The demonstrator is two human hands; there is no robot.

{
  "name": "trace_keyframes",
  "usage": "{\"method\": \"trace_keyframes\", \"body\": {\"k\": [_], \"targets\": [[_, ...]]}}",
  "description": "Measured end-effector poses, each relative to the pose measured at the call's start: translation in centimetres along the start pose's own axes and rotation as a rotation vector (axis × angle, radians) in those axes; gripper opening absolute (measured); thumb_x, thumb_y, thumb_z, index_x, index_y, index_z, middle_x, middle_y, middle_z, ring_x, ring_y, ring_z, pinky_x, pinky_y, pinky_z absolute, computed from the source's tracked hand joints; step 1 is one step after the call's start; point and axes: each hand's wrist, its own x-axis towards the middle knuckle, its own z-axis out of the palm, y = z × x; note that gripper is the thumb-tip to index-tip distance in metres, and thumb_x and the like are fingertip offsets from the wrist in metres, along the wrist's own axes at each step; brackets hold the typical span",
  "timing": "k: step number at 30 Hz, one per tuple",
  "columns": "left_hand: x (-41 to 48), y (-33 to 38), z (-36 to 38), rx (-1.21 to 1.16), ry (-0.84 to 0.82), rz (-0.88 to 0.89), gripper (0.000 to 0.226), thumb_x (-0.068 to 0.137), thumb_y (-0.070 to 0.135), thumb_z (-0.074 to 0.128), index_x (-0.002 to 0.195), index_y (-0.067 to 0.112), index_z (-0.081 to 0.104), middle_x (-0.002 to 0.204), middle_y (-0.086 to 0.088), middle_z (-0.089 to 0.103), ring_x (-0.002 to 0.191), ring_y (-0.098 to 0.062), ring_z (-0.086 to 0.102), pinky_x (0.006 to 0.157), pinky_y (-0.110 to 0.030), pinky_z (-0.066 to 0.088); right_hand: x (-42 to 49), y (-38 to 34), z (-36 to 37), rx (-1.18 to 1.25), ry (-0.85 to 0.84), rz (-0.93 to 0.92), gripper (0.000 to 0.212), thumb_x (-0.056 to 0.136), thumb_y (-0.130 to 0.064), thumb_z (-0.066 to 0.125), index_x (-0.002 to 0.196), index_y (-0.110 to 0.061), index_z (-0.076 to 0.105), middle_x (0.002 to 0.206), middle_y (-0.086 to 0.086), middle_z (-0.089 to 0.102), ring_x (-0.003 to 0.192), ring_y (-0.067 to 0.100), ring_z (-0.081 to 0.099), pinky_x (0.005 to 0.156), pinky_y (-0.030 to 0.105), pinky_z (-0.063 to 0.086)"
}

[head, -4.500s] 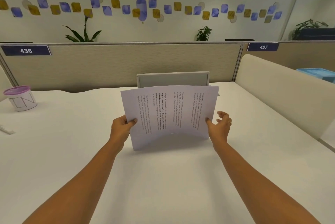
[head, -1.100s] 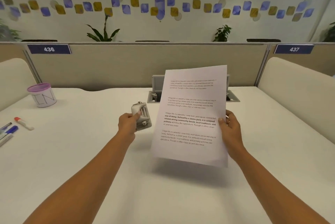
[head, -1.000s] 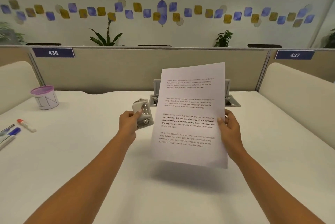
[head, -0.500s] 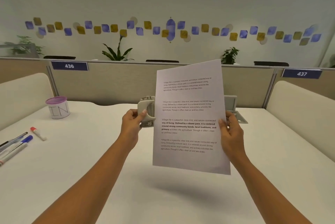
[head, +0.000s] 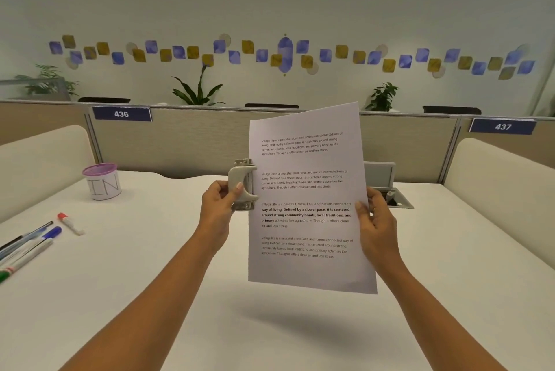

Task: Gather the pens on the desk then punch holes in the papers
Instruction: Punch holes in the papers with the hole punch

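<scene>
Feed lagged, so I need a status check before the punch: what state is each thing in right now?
Left hand: shut on the hole punch.
Right hand: shut on the papers.
Hole punch: held in the air, at the papers' left edge.
Papers: held upright above the desk, no holes visible.
Pens: lying loose at the desk's left edge.
Cup: upright.

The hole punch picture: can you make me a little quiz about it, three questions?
1. True or false: the left hand holds the hole punch.
2. Which edge of the paper does the punch meet? A top, B left, C bottom.
3. Fill in: the pens lie loose on the ____, not in the cup.

Key: 1 true; 2 B; 3 desk. The right hand holds the paper's other edge.
</scene>
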Motion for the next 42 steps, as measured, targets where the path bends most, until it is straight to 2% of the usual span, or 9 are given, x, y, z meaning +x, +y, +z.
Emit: {"method": "trace_keyframes", "body": {"k": [6,9,13,17,23,27,36,39,42], "targets": [[-0.1,0.0,0.0,0.017,-0.02,0.004,0.006,0.09,0.011,0.053,0.084,0.013,0.052,0.083,-0.004,0.057,0.077,-0.015,0.058,0.064,-0.026,0.055,0.0,-0.3,0.2,0.029,-0.032,0.023,0.022,0.096,-0.012,0.042,0.114,-0.023,0.047,0.095,-0.015,0.061,0.069,-0.007,0.066,0.052,0.01,0.052],[-0.1,-0.1,-0.2,0.021,-0.019,-0.004,0.005,0.09,0.012,0.054,0.086,0.013,0.053,0.086,-0.004,0.058,0.08,-0.015,0.057,0.07,-0.03,0.052,-0.1,-0.2,0.1,0.043,-0.043,0.043,0.022,0.096,-0.013,0.042,0.112,-0.027,0.046,0.097,-0.015,0.061,0.075,0.002,0.066,0.054,0.013,0.054],[-0.2,-0.2,-0.3,0.024,-0.017,-0.001,0.005,0.09,0.012,0.053,0.085,0.014,0.053,0.085,-0.003,0.058,0.079,-0.014,0.057,0.069,-0.029,0.053,-0.4,0.1,0.1,0.063,-0.058,0.066,0.022,0.096,-0.011,0.042,0.111,-0.027,0.047,0.099,-0.009,0.063,0.082,0.009,0.066,0.058,0.015,0.056],[-0.2,-0.4,-0.5,0.031,-0.003,-0.029,0.005,0.09,0.013,0.054,0.085,0.013,0.054,0.086,-0.004,0.057,0.083,-0.017,0.055,0.082,-0.038,0.049,-0.6,0.3,0.3,0.075,-0.067,0.086,0.022,0.096,-0.011,0.042,0.106,-0.03,0.049,0.098,-0.004,0.065,0.081,0.01,0.067,0.056,0.014,0.055],[-0.5,-1.2,-0.7,0.034,-0.003,-0.08,0.007,0.09,0.012,0.054,0.083,0.012,0.054,0.085,-0.005,0.057,0.079,-0.017,0.055,0.08,-0.036,0.049,-1.1,1.0,0.1,0.044,-0.068,0.156,0.021,0.097,-0.015,0.043,0.112,-0.03,0.045,0.102,-0.005,0.062,0.079,0.012,0.067,0.052,0.016,0.055],[-0.8,-2.1,-0.8,0.057,0.013,-0.128,0.006,0.09,0.013,0.055,0.084,0.013,0.054,0.086,-0.005,0.057,0.08,-0.016,0.056,0.079,-0.034,0.05,-1.5,1.6,0.0,0.014,-0.084,0.212,0.019,0.097,-0.017,0.043,0.111,-0.029,0.045,0.106,-0.001,0.062,0.079,0.016,0.067,0.054,0.019,0.056],[-1.7,-5.9,-1.2,0.205,0.082,-0.303,0.018,0.089,0.012,0.057,0.074,0.011,0.048,0.083,-0.009,0.055,0.066,-0.018,0.056,0.057,-0.026,0.049,-3.2,3.9,-1.0,-0.022,-0.174,0.394,0.028,0.097,-0.017,0.044,0.124,-0.018,0.045,0.112,0.009,0.062,0.085,0.028,0.067,0.07,0.039,0.058],[-2.2,-7.6,-1.5,0.24,0.095,-0.396,0.018,0.089,0.011,0.058,0.075,0.01,0.047,0.089,-0.016,0.056,0.065,-0.024,0.057,0.064,-0.034,0.051,-4.0,5.2,-1.3,-0.024,-0.192,0.453,0.028,0.097,-0.014,0.043,0.125,-0.018,0.046,0.108,0.01,0.063,0.081,0.024,0.067,0.067,0.034,0.057],[-2.4,-9.0,-1.4,0.326,0.11,-0.454,0.019,0.088,0.014,0.06,0.075,0.01,0.047,0.089,-0.016,0.057,0.066,-0.024,0.056,0.068,-0.035,0.047,-4.7,6.7,-1.4,-0.017,-0.198,0.505,0.028,0.097,-0.011,0.042,0.124,-0.015,0.048,0.109,0.013,0.065,0.086,0.028,0.067,0.069,0.034,0.056]]}}
